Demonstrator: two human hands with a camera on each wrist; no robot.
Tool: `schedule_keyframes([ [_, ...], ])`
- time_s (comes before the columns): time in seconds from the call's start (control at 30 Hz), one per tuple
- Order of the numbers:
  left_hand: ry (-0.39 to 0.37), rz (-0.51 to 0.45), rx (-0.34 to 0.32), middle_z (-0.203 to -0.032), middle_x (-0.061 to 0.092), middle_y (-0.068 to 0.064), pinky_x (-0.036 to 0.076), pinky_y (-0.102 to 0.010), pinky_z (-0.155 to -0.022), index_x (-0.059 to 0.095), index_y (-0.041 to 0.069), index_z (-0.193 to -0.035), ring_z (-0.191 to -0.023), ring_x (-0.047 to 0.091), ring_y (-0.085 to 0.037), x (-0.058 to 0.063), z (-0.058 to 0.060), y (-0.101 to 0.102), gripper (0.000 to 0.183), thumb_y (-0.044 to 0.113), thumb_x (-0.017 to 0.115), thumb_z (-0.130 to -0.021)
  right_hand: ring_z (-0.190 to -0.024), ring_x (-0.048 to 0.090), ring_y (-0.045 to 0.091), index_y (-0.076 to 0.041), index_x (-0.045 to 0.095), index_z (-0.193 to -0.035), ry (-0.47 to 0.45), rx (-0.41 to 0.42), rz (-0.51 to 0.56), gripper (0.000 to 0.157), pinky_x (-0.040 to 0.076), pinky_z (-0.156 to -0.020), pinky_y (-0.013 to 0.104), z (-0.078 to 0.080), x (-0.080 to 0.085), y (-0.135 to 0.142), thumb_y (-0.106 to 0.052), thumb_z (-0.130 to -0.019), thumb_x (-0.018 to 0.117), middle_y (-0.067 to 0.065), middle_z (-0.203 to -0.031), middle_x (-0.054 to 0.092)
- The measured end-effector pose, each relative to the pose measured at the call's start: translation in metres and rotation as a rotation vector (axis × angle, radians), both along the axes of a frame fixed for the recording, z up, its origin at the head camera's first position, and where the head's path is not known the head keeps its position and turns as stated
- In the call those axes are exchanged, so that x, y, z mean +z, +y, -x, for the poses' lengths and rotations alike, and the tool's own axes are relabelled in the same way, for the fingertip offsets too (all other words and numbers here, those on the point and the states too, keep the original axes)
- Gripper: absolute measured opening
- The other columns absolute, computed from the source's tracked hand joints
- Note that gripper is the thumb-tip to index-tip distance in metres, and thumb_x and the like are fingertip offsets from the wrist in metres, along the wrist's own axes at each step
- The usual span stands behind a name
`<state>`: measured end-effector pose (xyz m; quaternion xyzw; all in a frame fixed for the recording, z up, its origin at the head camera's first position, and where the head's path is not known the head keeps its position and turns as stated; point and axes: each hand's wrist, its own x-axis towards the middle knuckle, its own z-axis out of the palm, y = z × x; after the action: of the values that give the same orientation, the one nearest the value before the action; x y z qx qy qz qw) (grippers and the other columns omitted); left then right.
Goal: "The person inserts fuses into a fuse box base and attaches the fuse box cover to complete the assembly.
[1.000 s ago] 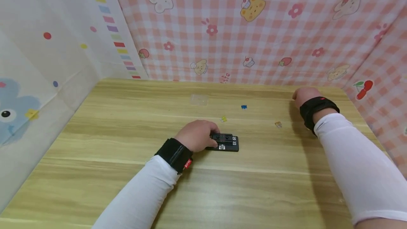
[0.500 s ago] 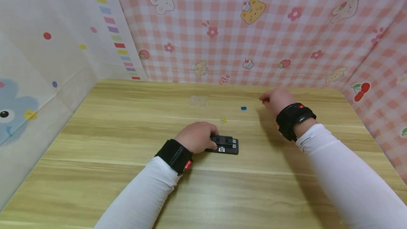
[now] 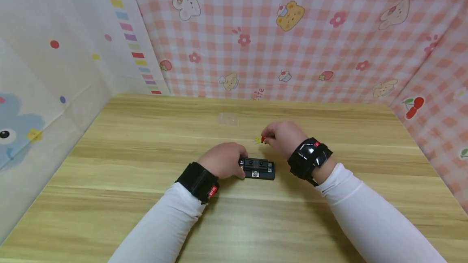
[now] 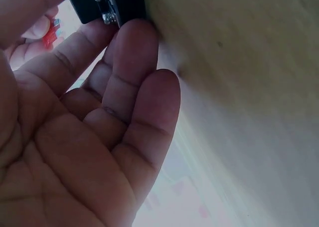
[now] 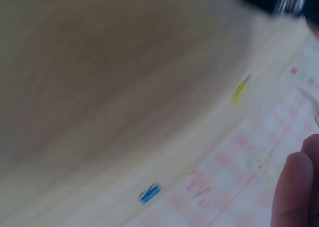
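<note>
Fingers and thumb of the left hand (image 3: 222, 160) are clamped on the left end of the black block (image 3: 257, 168), which is best pressed steady against the table (image 3: 248, 222). Beyond the block, a small red piece (image 3: 263, 139) is pinched by the right hand (image 3: 287, 138), where a light, straight grip is advised; the yellow piece (image 3: 257, 140) beside it, also beyond the block, is best left unbrushed.
</note>
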<state>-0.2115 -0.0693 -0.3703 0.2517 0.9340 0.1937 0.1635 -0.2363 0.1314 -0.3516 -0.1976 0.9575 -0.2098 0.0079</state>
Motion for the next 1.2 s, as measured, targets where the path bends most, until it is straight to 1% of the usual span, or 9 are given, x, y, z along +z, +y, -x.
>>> schedule_keyframes([
  [0.13,0.013,0.005,-0.004,-0.084,0.060,0.005,0.044,-0.030,-0.070,0.065,0.017,-0.096,-0.073,0.052,-0.013,-0.001,0.000,0.001,0.034,0.026,0.083,-0.068,-0.072,0.056,0.009,-0.014,0.073,-0.092,-0.020,0.044,0.023,0.009,0.048,-0.065,0.033,-0.010,-0.003,-0.010,-0.011,-0.086,0.066,-0.007,-0.080,0.067],
  [0.23,0.014,0.001,0.001,-0.084,0.060,0.005,0.044,-0.030,-0.070,0.065,0.017,-0.095,-0.073,0.052,-0.013,-0.001,0.001,0.002,0.033,0.027,0.082,-0.069,-0.074,0.055,0.008,-0.014,0.073,-0.093,-0.022,0.080,0.023,0.011,0.049,-0.067,0.033,-0.016,-0.005,-0.016,-0.010,-0.086,0.065,-0.007,-0.083,0.066],
  [0.37,0.015,-0.004,0.000,-0.085,0.061,0.006,0.044,-0.030,-0.070,0.066,0.017,-0.095,-0.074,0.053,-0.013,-0.002,0.002,0.003,0.033,0.026,0.083,-0.069,-0.074,0.055,0.008,-0.015,0.073,-0.093,-0.004,0.116,0.024,0.011,0.049,-0.067,0.032,-0.023,-0.008,-0.021,-0.010,-0.086,0.066,-0.006,-0.084,0.066],
  [0.5,0.011,-0.012,-0.003,-0.083,0.061,0.006,0.045,-0.031,-0.070,0.066,0.017,-0.093,-0.073,0.053,-0.013,-0.003,0.002,0.001,0.032,0.026,0.083,-0.068,-0.077,0.055,0.005,-0.017,0.074,-0.093,0.030,0.149,0.010,0.013,0.049,-0.071,0.031,-0.027,-0.012,-0.026,-0.009,-0.084,0.068,-0.006,-0.085,0.067],
  [0.7,0.016,-0.021,-0.002,-0.083,0.061,0.006,0.044,-0.031,-0.071,0.065,0.019,-0.091,-0.073,0.053,-0.013,-0.003,0.003,0.000,0.032,0.027,0.084,-0.067,-0.078,0.056,0.004,-0.018,0.074,-0.093,0.074,0.172,-0.028,0.015,0.049,-0.073,0.031,-0.029,-0.013,-0.029,-0.009,-0.082,0.069,-0.006,-0.086,0.068],
  [0.9,0.023,-0.013,0.001,-0.085,0.061,0.005,0.044,-0.032,-0.072,0.066,0.019,-0.095,-0.075,0.053,-0.013,-0.003,0.003,0.001,0.034,0.028,0.083,-0.067,-0.075,0.055,0.006,-0.018,0.074,-0.091,0.108,0.190,-0.081,0.013,0.048,-0.071,0.031,-0.028,-0.013,-0.031,-0.010,-0.082,0.070,-0.005,-0.083,0.068],
  [1.07,0.022,-0.007,0.005,-0.088,0.061,0.006,0.044,-0.032,-0.074,0.067,0.018,-0.098,-0.077,0.053,-0.012,-0.003,0.002,0.001,0.036,0.028,0.083,-0.068,-0.072,0.054,0.005,-0.019,0.074,-0.089,0.078,0.188,-0.086,0.013,0.048,-0.070,0.031,-0.027,-0.015,-0.032,-0.009,-0.081,0.070,-0.007,-0.080,0.067],
  [1.2,0.020,-0.008,0.002,-0.087,0.061,0.005,0.044,-0.032,-0.072,0.066,0.019,-0.096,-0.076,0.052,-0.013,-0.002,0.003,0.001,0.035,0.028,0.083,-0.067,-0.071,0.053,0.005,-0.018,0.075,-0.087,0.073,0.205,-0.089,0.013,0.048,-0.069,0.030,-0.027,-0.015,-0.033,-0.008,-0.081,0.071,-0.010,-0.079,0.066],
])
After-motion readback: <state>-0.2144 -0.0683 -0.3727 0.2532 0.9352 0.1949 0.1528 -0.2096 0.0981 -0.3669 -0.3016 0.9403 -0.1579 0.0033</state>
